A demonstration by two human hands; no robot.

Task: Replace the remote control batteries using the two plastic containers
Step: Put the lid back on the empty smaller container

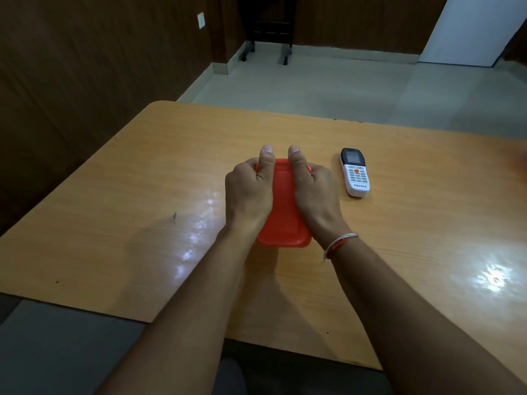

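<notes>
An orange-red plastic container lid is seen at the middle of the wooden table, and it is gripped from both sides at once. The left hand is wrapped over the lid's left edge, its thumb laid flat along the top and pointing away from the person; the fingers are curled down over the side, out of sight. The right hand is set the same way on the right edge, thumb stretched forward across the lid, fingers folded under the rim. The container body beneath the lid is hidden by the hands and the lid itself. A thread bracelet is worn on the right wrist. Just to the right of the right hand, clear of it, a white Voltas remote control is lying face up on the table, its dark screen end turned away from the person. Only one container is visible.
</notes>
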